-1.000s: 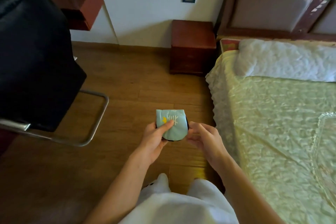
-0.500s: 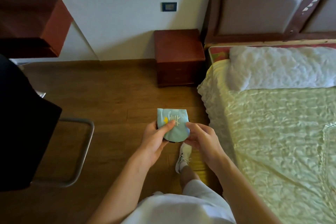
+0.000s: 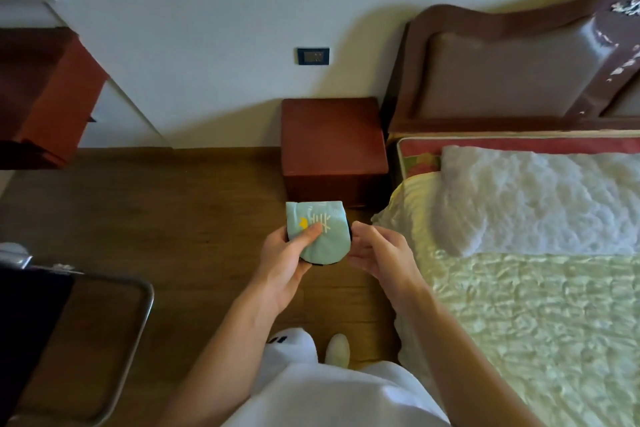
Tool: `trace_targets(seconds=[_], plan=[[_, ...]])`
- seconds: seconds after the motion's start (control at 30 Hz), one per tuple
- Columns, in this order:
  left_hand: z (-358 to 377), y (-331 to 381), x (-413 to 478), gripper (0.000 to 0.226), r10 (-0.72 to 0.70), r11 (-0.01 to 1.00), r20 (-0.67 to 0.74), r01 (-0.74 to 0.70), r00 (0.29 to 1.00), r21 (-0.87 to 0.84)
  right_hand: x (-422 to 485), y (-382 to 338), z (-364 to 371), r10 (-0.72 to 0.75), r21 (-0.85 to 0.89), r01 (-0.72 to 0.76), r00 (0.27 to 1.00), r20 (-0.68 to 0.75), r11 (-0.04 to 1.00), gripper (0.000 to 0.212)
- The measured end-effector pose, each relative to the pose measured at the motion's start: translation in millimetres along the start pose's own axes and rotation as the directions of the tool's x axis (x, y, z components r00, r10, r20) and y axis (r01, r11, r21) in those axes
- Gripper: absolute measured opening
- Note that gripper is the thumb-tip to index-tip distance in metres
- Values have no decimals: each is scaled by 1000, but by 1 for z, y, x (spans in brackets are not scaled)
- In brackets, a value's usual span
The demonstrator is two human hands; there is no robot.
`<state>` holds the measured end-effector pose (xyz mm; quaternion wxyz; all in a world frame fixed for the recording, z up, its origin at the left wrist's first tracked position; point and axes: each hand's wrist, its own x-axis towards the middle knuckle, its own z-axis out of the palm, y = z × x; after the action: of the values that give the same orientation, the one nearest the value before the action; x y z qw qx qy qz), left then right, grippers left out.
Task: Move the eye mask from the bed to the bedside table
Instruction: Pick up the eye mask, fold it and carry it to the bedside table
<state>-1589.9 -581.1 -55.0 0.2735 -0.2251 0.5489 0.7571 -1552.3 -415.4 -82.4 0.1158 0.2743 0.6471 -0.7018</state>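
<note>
A folded light-blue eye mask [image 3: 320,232] with a yellow mark and pale lettering hangs over the wooden floor, just in front of the bedside table. My left hand [image 3: 285,260] grips its left side, thumb pressed on the front. My right hand [image 3: 375,253] touches its right edge with curled fingers. The red-brown bedside table [image 3: 332,139] stands against the wall, left of the bed [image 3: 519,305], and its top is bare.
A white pillow [image 3: 536,198] lies at the head of the bed under a brown padded headboard [image 3: 512,69]. A metal-framed chair [image 3: 114,340] with dark fabric stands at the lower left. A red-brown cabinet [image 3: 45,94] juts out at the left wall.
I have walked forward along the bed, so the bedside table is much closer. The eye mask stays between both hands. The chair has slid to the lower left of view.
</note>
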Motion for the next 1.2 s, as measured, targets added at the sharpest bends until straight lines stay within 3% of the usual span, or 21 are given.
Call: trace_targets(seconds=[0.23,0.6,0.8,0.87,1.0,1.2], plan=[[25,56,81,24,0,1000,-2,0,1000,-5,84,-45,0,40,11,-40,999,15,999,39],[39,181,265,27,-36,999,57,36,998,4,270,-149,36,109,145,-93,988,-110,985,25],[47,248,344,38,-35,999,73,35,997,-4,348,-209,59,108,115,-94,987,-119,989,41],[51,260,363,40,-39,999,77,41,996,-27,366,-221,61,108,105,-95,987,-120,990,46],[57,274,389,37,-61,994,82,68,995,-82,394,-238,61,109,105,-95,985,-131,990,29],[66,281,411,46,-60,991,61,67,996,-113,422,-254,60,101,37,-99,993,-59,994,30]])
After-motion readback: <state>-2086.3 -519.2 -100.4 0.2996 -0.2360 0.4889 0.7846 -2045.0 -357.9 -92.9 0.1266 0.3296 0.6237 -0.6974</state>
